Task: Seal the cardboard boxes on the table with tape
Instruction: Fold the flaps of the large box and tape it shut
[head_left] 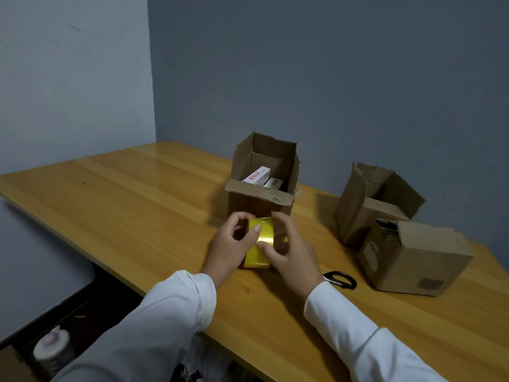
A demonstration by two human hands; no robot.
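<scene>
While both hands close on the tape [259, 242], it stands on edge on the table [137, 194] near the front edge, just in front of the open box [263, 183]. The left hand [234, 244] curls round the roll's left side with its thumb on the glossy yellow band; the right hand [289, 249] pinches the band from the other side, fingers over the top. They look to be hunting for the loose end.

The roll looks light and stiff, its face slick, so a grip through the core or across the flat sides should hold better than one on the band. The free end will likely need a fingernail to lift.

The open box holds small cartons [257, 176]; its flaps stand up and should fold easily, though thin card dents if pressed hard. Two more boxes sit toward the right edge, the rear box [371, 199] open, the near box [413, 260] with a flap partly raised. Scissors [340, 279] lie beside the right wrist.
</scene>
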